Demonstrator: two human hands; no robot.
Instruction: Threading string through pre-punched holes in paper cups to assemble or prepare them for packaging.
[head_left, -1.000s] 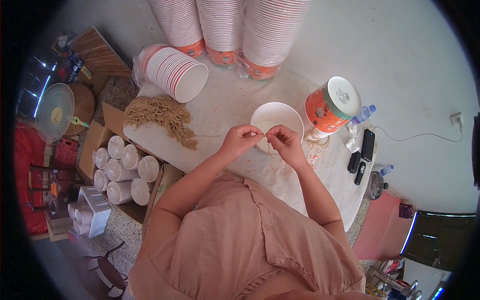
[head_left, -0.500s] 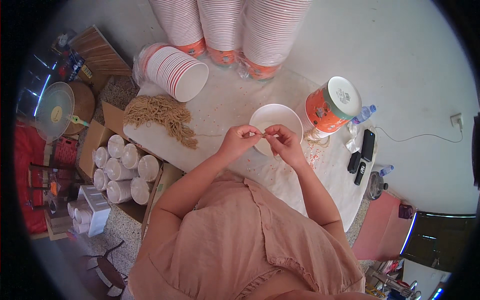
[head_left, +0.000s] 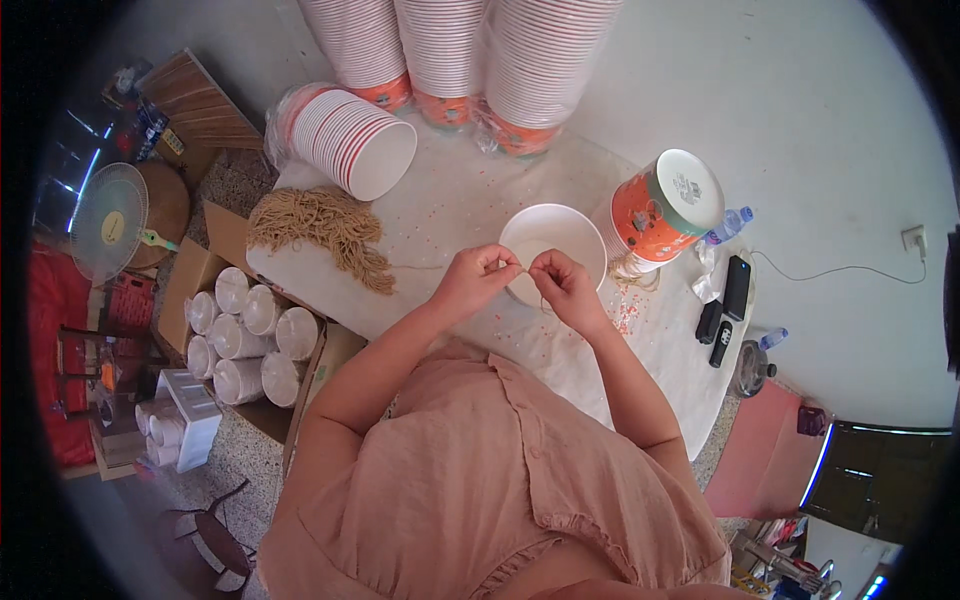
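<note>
Over the near rim of a white paper bucket (head_left: 553, 222), my left hand (head_left: 476, 282) and my right hand (head_left: 566, 288) are close together. Each has thumb and finger pinched on a thin tan cord (head_left: 523, 271). A strand runs from near my left hand back toward a heap of tan cord (head_left: 318, 232) on the left of the table. A bit of cord hangs beneath my right hand. To the right, an upside-down orange bucket stack (head_left: 645, 222) has a loose bundle of cord (head_left: 630, 272) at its base.
Tall wrapped bucket stacks (head_left: 440, 45) stand at the back, with another stack (head_left: 340, 145) lying at the far left. Black devices (head_left: 736, 288) and a plastic bottle (head_left: 733, 222) are at the right. A cardboard box (head_left: 190, 277) of wrapped white tubs is left of the table.
My hands stay at nearly the same spot, still pinching the cord. The fingers of my right hand have shifted slightly, and the strand toward the heap shows a little more plainly.
</note>
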